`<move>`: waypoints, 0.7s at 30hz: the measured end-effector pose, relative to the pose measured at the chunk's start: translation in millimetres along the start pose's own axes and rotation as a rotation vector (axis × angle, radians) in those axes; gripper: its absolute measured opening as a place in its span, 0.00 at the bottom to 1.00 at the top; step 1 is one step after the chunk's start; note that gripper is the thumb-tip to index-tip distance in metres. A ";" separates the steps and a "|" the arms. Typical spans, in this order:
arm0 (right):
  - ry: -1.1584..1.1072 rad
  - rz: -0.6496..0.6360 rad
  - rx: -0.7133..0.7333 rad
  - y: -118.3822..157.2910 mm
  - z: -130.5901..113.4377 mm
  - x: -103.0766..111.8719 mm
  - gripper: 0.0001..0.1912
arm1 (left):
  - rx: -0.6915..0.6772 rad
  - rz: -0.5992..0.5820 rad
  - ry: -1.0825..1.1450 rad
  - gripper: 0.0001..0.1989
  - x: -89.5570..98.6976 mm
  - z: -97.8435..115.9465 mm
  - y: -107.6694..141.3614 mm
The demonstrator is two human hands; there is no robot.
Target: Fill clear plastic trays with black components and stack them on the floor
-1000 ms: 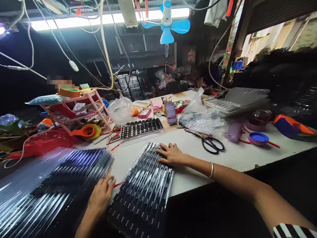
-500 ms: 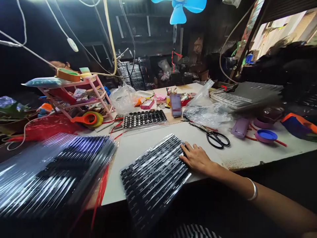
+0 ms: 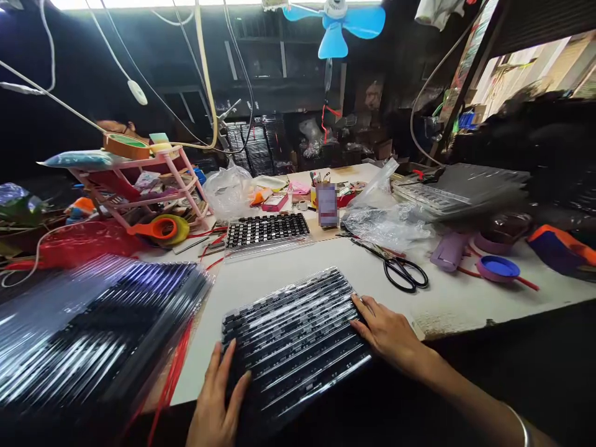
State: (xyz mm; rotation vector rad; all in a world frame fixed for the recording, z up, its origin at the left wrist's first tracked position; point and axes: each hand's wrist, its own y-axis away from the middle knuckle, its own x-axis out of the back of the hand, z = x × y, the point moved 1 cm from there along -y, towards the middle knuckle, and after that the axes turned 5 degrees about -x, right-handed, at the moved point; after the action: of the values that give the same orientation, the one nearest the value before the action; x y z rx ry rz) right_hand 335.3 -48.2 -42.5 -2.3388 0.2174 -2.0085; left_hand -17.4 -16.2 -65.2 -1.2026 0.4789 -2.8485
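Note:
A clear plastic tray [image 3: 298,335] lies slanted at the table's front edge, with rows of small black parts showing through its shiny ribs. Its near end reaches past the edge. My left hand [image 3: 218,397] grips the left side, fingers along the border and thumb on top. At the right side, my right hand [image 3: 388,332] holds the border with thumb and fingers; its fingertips are partly hidden. A tall stack of similar trays [image 3: 107,329] stands to the left, blurred. Further back sits another tray with black and white pieces [image 3: 267,233].
Black-handled scissors [image 3: 404,273] lie right of the tray. Behind them are crumpled plastic bags [image 3: 391,226] and grey trays [image 3: 465,192]. A pink rack [image 3: 153,180] stands back left; red straps [image 3: 172,379] hang by the stack. A blue fan [image 3: 334,28] hangs overhead.
My left hand has come into view and taken hold of the tray's left side. My right hand stays on the right side. The view has tilted slightly.

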 end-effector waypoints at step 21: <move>-0.357 0.152 -0.132 -19.5 -9.6 -26.1 0.23 | 0.066 0.004 -0.006 0.25 -20.3 -10.4 -51.9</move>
State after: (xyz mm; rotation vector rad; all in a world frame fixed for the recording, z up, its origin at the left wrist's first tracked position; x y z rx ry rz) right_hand 323.4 -24.7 -64.0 -2.6164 0.5037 -1.5209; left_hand -4.9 38.7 -71.4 -1.1970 0.3833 -2.8322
